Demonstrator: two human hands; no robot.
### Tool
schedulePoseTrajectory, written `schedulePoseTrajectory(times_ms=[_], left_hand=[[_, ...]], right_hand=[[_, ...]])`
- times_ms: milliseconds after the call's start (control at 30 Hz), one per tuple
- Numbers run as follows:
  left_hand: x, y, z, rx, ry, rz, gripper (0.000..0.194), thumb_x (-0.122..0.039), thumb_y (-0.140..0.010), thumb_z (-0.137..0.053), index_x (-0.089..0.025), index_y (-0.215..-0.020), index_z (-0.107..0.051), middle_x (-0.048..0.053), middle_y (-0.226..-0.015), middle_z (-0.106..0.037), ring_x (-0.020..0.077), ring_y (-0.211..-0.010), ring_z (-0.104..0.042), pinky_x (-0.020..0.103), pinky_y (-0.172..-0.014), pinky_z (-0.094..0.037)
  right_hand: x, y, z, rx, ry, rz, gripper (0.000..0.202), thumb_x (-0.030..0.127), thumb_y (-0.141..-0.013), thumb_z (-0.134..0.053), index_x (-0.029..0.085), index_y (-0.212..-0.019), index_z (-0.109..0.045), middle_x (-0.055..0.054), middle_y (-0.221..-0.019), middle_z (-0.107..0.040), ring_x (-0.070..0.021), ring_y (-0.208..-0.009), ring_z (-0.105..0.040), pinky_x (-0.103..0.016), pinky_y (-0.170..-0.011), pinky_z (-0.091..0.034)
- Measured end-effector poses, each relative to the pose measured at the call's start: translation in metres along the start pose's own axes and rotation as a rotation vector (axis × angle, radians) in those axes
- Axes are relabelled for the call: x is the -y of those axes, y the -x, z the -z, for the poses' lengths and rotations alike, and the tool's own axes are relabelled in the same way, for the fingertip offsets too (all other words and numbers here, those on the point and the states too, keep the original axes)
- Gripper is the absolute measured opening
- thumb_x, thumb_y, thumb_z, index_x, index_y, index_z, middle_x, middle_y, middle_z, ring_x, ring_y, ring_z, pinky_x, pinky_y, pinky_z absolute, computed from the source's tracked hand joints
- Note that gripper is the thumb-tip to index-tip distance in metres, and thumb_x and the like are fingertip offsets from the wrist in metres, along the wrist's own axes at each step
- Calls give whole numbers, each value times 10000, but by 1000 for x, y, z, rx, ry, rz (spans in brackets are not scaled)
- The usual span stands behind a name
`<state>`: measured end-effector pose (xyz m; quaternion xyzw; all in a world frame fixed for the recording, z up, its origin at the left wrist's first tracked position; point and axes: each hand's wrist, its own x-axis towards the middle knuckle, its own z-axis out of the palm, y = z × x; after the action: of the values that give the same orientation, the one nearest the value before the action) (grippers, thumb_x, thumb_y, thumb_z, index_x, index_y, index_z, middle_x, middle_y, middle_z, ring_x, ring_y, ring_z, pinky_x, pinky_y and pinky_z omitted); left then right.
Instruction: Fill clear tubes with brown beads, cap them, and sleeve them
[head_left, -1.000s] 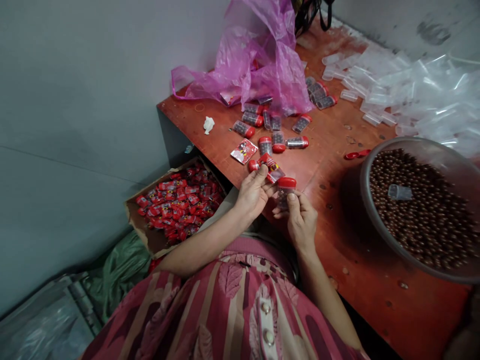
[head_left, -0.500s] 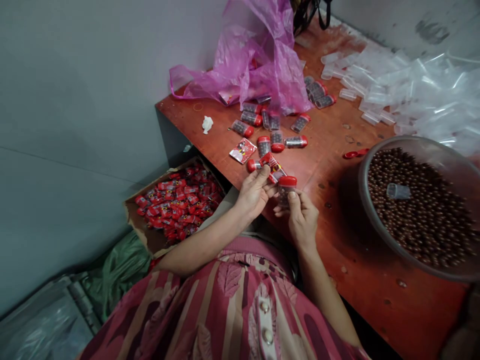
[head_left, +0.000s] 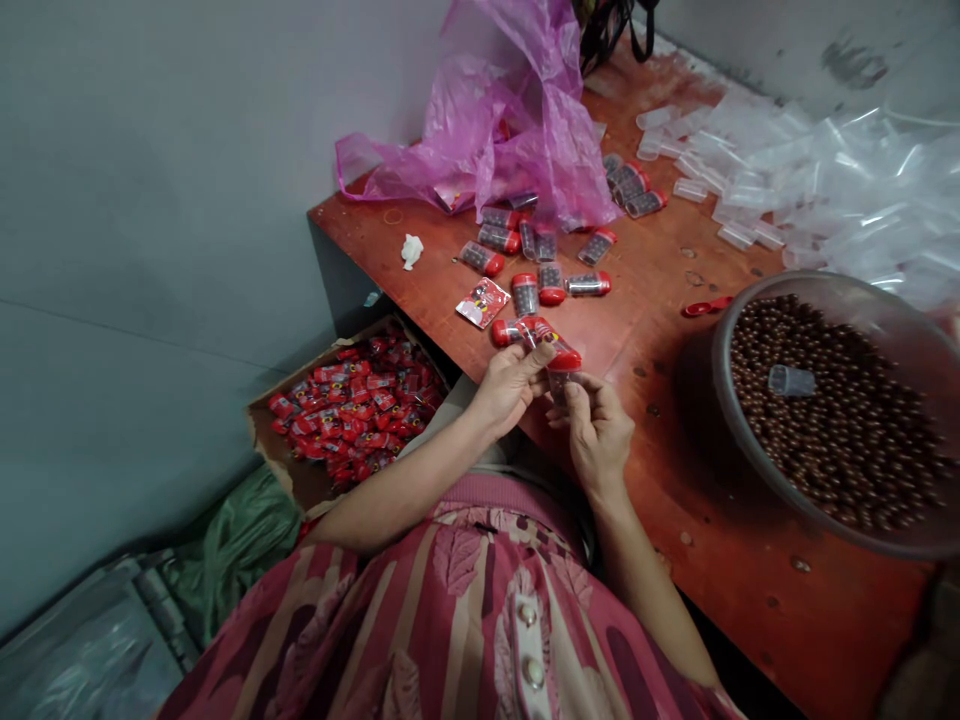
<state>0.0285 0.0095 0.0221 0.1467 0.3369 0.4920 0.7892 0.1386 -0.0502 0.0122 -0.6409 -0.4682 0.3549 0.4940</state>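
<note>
My left hand pinches a red printed wrapper sleeve at the table's near edge. Between the thumb and fingers of my right hand is a small clear container with a red cap, held upright. The sleeve now lies over or against the red cap; whether the cap is inside it I cannot tell. Just beyond my hands lie several filled red-capped containers and a flat red printed wrapper.
A grey tub of brown balls, with a clear cup in it, stands at right. Behind it are heaped empty clear tubes. A pink plastic bag lies at the back. Below left sits a cardboard box of red packets.
My right hand has brought the red-capped container slightly left, and the printed sleeve in my left hand has come against its cap. The view has shifted a little.
</note>
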Motion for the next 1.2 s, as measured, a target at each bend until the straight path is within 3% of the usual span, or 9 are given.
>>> schedulePoseTrajectory(times_ms=[167, 367, 467, 633, 767, 900, 1067, 1200], left_hand=[[1, -3, 6, 59, -76, 54, 335, -318, -593, -843, -102, -781, -670, 42, -713, -702, 118, -625, -641, 237, -640, -492], [-10, -4, 9, 188, -198, 35, 264, -308, -638, -808, -95, -761, -710, 44, -682, -691, 117, -592, -618, 250, -632, -490], [-16, -5, 10, 248, -251, 73, 262, -283, -630, -807, -100, -794, -719, 47, -708, -696, 128, -615, -627, 253, -633, -490], [-14, -4, 4, 188, -165, 39, 298, -267, -581, -838, -124, -801, -696, 42, -736, -710, 128, -672, -654, 251, -707, -503], [-6, -2, 4, 134, -139, 6, 317, -316, -598, -833, -119, -796, -681, 39, -716, -697, 123, -618, -635, 244, -634, -494], [-5, -2, 9, 132, -258, 3, 309, -357, -621, -818, -105, -739, -683, 33, -649, -666, 116, -544, -597, 248, -569, -465], [-7, -3, 11, 121, -374, -32, 276, -320, -636, -813, -104, -765, -699, 24, -690, -672, 97, -597, -597, 222, -613, -458], [-5, 0, 7, 77, -249, -29, 283, -343, -639, -807, -110, -742, -685, 28, -692, -668, 98, -590, -597, 219, -598, -469]], right_hand=[[-6, 1, -1, -18, 26, 47, 279, 397, -882, -570, 187, -1064, -594, -29, -880, -707, -104, -545, -645, -242, -515, -580], [-1, -6, 6, 146, -215, -94, 283, 437, -861, -588, 187, -992, -588, 39, -615, -640, -113, -451, -606, -229, -425, -529], [-1, -7, 8, 193, -259, -129, 296, 459, -853, -587, 185, -965, -590, 33, -616, -646, -122, -445, -606, -237, -407, -513], [-8, -2, 2, -6, -30, 62, 269, 406, -853, -605, 201, -1027, -617, 8, -726, -692, -124, -516, -637, -260, -500, -557], [-6, -4, 0, 59, -135, -2, 256, 416, -852, -603, 201, -990, -603, 35, -628, -660, -117, -455, -611, -245, -447, -535], [-1, -9, 3, 144, -268, -119, 277, 442, -835, -612, 183, -929, -583, 51, -544, -626, -107, -398, -577, -212, -376, -481], [1, -9, 4, 78, -256, -109, 289, 423, -789, -672, 186, -922, -574, 52, -568, -642, -105, -395, -579, -211, -378, -486], [-2, -6, 1, 63, -219, -72, 268, 428, -801, -656, 199, -898, -556, 46, -600, -658, -114, -408, -593, -227, -387, -499]])
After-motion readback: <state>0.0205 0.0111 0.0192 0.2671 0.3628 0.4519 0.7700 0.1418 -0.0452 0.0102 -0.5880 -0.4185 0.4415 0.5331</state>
